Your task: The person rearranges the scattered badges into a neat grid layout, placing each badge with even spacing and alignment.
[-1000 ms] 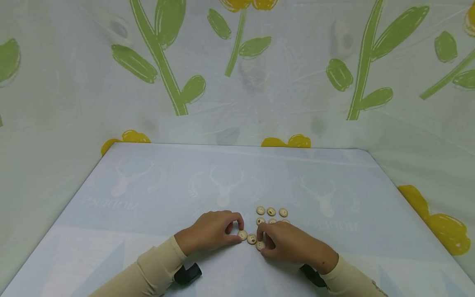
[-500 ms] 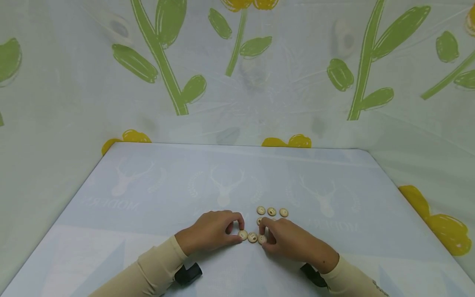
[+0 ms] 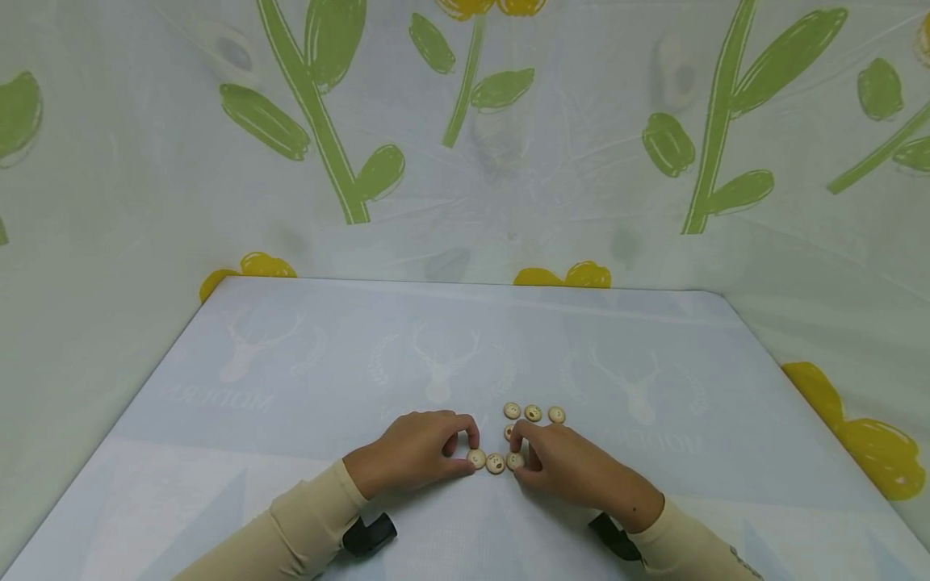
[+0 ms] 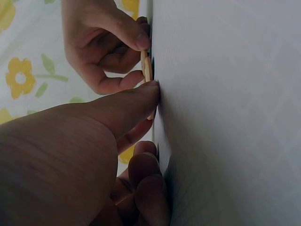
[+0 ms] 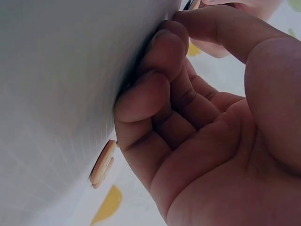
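Observation:
Three small round wooden buttons lie in a short row at the front of the table in the head view. My left hand [image 3: 410, 453] pinches the left button [image 3: 475, 459] between thumb and forefinger. At the other end, my right hand [image 3: 570, 468] pinches the right button [image 3: 514, 461] the same way. The middle button [image 3: 496, 463] sits between the two, close against its neighbours. In the left wrist view the buttons [image 4: 148, 69] show edge-on, flat to the table, between the fingertips of both hands.
Behind the right hand, a back row has a left button [image 3: 512, 411], a centre button [image 3: 534, 413] and a right button [image 3: 556, 415]. Another button [image 3: 509, 432] peeks out beside the right forefinger; the hand covers what lies to its right. A flower-printed curtain [image 3: 567, 186] hangs behind the table [image 3: 349, 347].
My right hand has pushed its button away from the body, so it now lines up with the other two. The middle button shifted slightly. My left hand has stayed put.

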Demonstrator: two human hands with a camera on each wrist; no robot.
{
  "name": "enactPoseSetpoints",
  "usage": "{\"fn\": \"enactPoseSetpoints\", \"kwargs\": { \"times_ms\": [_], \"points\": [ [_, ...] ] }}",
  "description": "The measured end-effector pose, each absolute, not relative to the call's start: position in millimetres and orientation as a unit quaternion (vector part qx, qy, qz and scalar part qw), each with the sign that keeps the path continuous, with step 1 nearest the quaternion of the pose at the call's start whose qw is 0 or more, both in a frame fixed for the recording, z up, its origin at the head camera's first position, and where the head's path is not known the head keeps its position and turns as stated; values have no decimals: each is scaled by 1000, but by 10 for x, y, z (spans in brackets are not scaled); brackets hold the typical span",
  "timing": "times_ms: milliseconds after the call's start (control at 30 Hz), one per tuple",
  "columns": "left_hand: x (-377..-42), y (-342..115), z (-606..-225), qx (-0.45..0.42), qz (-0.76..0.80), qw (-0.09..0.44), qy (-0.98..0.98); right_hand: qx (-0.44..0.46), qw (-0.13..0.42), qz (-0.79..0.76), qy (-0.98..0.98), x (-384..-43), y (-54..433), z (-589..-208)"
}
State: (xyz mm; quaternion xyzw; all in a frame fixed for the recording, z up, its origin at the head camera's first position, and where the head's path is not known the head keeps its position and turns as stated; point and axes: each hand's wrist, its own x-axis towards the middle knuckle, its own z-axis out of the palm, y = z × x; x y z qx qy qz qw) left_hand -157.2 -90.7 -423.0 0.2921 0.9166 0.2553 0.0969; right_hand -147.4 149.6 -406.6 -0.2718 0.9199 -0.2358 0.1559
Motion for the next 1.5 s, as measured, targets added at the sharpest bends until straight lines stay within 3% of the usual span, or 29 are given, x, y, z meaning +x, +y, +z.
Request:
{"fn": "enactPoseSetpoints", "kwargs": {
  "times_ms": [1500],
  "points": [
    [-1583,-918,-4242,296,254,96,916,-302,164,-240,908,-1445,1447,-4016]
  ]
}}
